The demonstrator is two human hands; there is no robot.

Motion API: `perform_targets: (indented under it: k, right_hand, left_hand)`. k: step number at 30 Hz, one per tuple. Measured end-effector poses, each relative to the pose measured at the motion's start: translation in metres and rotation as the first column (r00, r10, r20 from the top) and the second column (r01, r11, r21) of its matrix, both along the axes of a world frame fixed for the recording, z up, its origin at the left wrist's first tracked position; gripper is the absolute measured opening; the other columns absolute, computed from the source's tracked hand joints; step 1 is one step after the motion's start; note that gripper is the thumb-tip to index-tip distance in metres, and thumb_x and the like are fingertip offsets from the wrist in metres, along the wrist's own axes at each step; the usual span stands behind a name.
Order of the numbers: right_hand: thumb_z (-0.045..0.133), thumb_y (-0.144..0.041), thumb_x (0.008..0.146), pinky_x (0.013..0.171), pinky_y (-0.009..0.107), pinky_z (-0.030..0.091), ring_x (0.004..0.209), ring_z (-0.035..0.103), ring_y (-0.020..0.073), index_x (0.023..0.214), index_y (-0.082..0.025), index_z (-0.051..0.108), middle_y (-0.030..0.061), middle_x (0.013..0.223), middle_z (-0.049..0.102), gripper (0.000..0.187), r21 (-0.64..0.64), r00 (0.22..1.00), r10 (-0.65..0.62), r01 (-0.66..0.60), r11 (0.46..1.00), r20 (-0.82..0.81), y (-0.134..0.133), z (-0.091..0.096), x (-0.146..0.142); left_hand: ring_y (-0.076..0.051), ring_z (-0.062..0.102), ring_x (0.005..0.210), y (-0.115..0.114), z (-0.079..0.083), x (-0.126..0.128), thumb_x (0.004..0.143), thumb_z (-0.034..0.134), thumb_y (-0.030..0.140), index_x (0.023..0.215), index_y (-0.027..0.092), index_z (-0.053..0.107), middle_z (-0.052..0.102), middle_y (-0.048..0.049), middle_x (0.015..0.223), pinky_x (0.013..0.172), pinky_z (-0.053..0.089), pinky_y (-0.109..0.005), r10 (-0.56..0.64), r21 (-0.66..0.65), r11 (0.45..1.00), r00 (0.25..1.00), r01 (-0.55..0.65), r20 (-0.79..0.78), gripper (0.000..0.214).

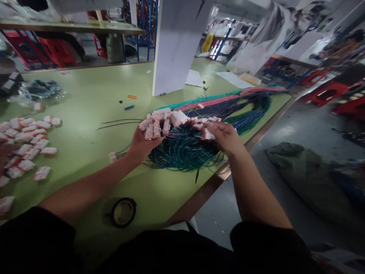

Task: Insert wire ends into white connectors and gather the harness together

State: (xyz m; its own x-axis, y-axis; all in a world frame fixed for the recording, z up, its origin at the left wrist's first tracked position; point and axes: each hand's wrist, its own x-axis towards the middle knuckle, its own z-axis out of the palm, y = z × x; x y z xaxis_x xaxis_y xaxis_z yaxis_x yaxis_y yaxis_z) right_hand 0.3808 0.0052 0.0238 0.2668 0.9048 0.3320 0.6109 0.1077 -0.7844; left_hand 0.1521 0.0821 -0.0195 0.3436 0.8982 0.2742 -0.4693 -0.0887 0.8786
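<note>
The wire harness bundle (199,140) is laid on the green table (85,99), its long axis running toward the far right. White connectors (155,127) are grasped by the left hand (141,146); further connectors are pinched by the right hand (225,135).

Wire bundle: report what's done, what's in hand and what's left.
Done: many white connectors already sit on the wire bundle. In hand: the left hand holds a cluster of them, the right hand grips more. Left, apparently: loose connectors spread on the table.
</note>
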Motion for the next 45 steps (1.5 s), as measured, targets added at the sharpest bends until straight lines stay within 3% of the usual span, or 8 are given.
perform_targets:
  k: [5,17,24,32,38,42,45]
  right_hand:
    - [0.058,-0.066,0.065,0.058,0.026,0.039,0.06,0.049,0.0118,0.069,-0.02,0.068,0.0009,0.067,0.061,0.047,0.027,0.993,0.029,-0.026,0.999,-0.116,0.005,-0.005,-0.004]
    - [0.057,-0.063,0.069,0.056,0.026,0.042,0.063,0.053,0.0127,0.067,-0.022,0.066,0.0012,0.07,0.063,0.043,0.031,0.983,0.084,-0.08,0.996,-0.164,0.008,-0.004,-0.008]
    - [0.055,-0.066,0.068,0.054,0.029,0.045,0.058,0.054,0.015,0.067,-0.022,0.066,0.002,0.061,0.06,0.046,0.001,0.981,0.069,-0.07,0.998,-0.179,0.01,0.004,-0.02]
    - [0.058,-0.062,0.069,0.065,0.03,0.048,0.065,0.057,0.0143,0.065,-0.022,0.064,0.0007,0.066,0.061,0.04,0.027,0.955,0.156,-0.154,0.988,-0.253,0.018,0.004,-0.027]
    - [0.058,-0.063,0.068,0.075,0.033,0.049,0.082,0.06,0.0174,0.069,-0.022,0.063,0.0022,0.079,0.067,0.041,0.05,0.912,0.175,-0.168,0.985,-0.37,0.032,-0.005,-0.054]
    - [0.044,-0.065,0.076,0.077,0.033,0.05,0.094,0.059,0.0184,0.079,-0.022,0.063,0.0046,0.087,0.068,0.047,0.021,0.919,0.118,-0.118,0.993,-0.375,0.039,-0.013,-0.08]
    - [0.033,-0.067,0.08,0.075,0.033,0.05,0.09,0.06,0.018,0.087,-0.022,0.063,0.0054,0.084,0.067,0.054,0.02,0.926,0.136,-0.138,0.99,-0.351,0.042,-0.018,-0.099]
  left_hand:
    - [-0.02,0.061,0.093,-0.001,0.005,-0.001,0.05,0.075,0.012,0.103,0.016,0.055,0.063,-0.0057,0.101,0.078,0.055,-0.032,-0.007,0.023,1.0,0.999,0.008,-0.034,0.057]
    - [-0.02,0.061,0.092,0.001,0.0,0.001,0.048,0.074,0.009,0.102,0.017,0.055,0.064,-0.0044,0.1,0.083,0.054,-0.035,0.043,-0.007,0.999,0.999,-0.043,-0.03,0.057]
    - [-0.02,0.062,0.09,0.001,0.002,0.0,0.049,0.076,0.014,0.1,0.017,0.056,0.065,-0.0046,0.096,0.083,0.054,-0.035,0.038,0.042,0.998,0.997,-0.035,-0.068,0.054]
    - [-0.021,0.063,0.091,-0.001,0.002,0.0,0.048,0.079,0.019,0.096,0.017,0.057,0.067,-0.0041,0.096,0.084,0.053,-0.035,0.042,0.05,0.998,0.999,-0.041,-0.032,0.053]
    - [-0.023,0.059,0.102,0.0,0.001,-0.002,0.048,0.08,0.023,0.102,0.017,0.056,0.064,-0.0071,0.105,0.094,0.047,-0.038,0.038,0.099,0.995,0.998,-0.032,-0.058,0.059]
    - [-0.023,0.058,0.105,-0.001,0.002,-0.002,0.047,0.082,0.023,0.102,0.019,0.055,0.063,-0.0068,0.108,0.093,0.047,-0.037,0.017,0.122,0.993,0.999,-0.011,-0.049,0.061]
    - [-0.021,0.061,0.096,-0.003,0.005,-0.001,0.049,0.081,0.023,0.098,0.018,0.057,0.065,-0.0054,0.101,0.09,0.049,-0.037,0.053,0.118,0.992,0.996,-0.044,-0.07,0.054]
